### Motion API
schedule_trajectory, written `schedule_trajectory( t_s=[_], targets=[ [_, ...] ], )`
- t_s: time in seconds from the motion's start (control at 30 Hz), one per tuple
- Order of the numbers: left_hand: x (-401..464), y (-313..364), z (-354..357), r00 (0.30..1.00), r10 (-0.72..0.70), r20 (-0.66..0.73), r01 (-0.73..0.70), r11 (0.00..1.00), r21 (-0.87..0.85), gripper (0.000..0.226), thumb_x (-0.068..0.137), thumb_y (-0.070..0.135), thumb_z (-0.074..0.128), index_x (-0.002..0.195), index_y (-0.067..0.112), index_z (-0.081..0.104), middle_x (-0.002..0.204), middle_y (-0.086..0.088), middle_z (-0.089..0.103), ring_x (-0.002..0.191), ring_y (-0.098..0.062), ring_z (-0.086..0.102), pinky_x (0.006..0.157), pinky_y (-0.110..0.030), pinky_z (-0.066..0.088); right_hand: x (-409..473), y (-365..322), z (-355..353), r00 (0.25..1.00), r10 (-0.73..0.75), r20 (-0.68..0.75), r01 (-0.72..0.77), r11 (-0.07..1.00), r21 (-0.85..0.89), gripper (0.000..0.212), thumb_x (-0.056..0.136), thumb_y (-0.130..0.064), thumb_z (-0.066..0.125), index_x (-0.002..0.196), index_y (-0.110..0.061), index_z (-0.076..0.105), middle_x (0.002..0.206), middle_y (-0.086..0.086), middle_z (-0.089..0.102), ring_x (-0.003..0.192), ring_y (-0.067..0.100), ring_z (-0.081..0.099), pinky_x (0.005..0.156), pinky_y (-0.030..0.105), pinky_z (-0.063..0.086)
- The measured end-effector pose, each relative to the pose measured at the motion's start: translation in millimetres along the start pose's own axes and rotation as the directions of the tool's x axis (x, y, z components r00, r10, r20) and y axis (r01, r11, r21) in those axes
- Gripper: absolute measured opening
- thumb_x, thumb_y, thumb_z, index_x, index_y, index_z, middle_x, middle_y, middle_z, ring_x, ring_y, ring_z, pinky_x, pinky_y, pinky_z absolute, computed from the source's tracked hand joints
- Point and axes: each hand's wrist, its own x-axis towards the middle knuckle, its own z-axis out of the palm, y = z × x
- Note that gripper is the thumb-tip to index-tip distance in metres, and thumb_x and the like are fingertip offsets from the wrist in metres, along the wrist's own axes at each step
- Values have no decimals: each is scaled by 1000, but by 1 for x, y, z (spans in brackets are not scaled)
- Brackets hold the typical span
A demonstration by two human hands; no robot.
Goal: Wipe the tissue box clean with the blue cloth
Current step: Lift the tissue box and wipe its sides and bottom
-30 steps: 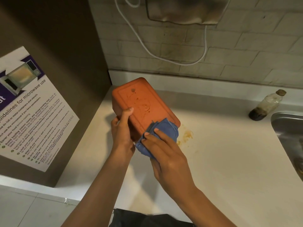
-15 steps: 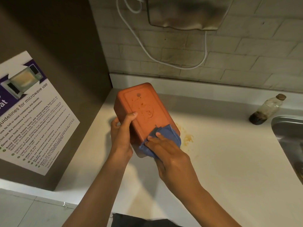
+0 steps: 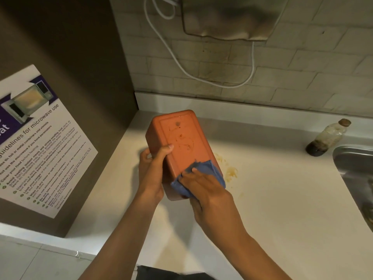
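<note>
An orange tissue box (image 3: 181,142) is held tilted above the white counter, its stained flat face turned up toward me. My left hand (image 3: 151,170) grips its left side, thumb on the top face. The blue cloth (image 3: 210,170) lies bunched over the box's near right corner. My right hand (image 3: 203,186) presses on the cloth, fingers spread flat over it. The box's near end is hidden behind the cloth and hand.
A yellowish stain (image 3: 230,171) marks the counter (image 3: 282,199) right of the box. A dirty bottle (image 3: 327,138) stands by the steel sink (image 3: 355,170) at the right. A brown cabinet with a microwave poster (image 3: 36,138) is on the left. A white cable (image 3: 201,77) hangs on the tiled wall.
My right hand slid the cloth a little up onto the box's near corner. The box stays in my left hand's grip, and my view has dropped slightly.
</note>
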Motion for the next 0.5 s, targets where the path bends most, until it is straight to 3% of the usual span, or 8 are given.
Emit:
schedule_trajectory(
  t_s=[0.13,0.2,0.33,0.43,0.5],
  targets=[
    [-5,-4,-1,1000,10,18,-10,1000,8,98,48,55,82,134,16,57,118,-9,75,100,-27,75,79,-39,59,-9,-1,0,999,35,-9,-35,999,-32,33,81,-7,79,113,-14,74,114,-2,72,107,19,67,102,23,44],
    [-10,-8,2,999,-7,36,7,1000,-23,95,47,53,82,131,17,57,115,-8,76,98,-26,76,77,-38,59,5,-2,-6,998,47,-49,-46,999,20,23,92,-18,66,113,-14,73,114,-2,72,107,19,65,103,23,43],
    [-13,-10,7,997,-13,78,15,999,-29,85,52,48,82,129,20,58,109,-1,78,99,-24,76,82,-39,60,27,-6,-16,993,117,-3,-117,993,31,46,99,-42,40,119,-16,71,120,-1,69,111,20,62,100,27,46],
    [-7,-6,4,997,-12,80,11,1000,11,90,49,53,81,130,21,59,113,-3,76,101,-24,74,82,-39,59,25,2,-18,988,136,-76,-133,990,42,42,98,-38,43,120,-15,71,119,3,68,107,21,62,93,21,45],
    [-4,-6,1,996,-14,92,9,998,59,93,48,59,80,130,23,59,113,-2,76,99,-21,75,73,-31,57,26,12,-22,966,205,-158,-169,962,213,29,98,-24,52,117,-17,72,113,-1,69,102,12,62,90,13,44]
  ],
)
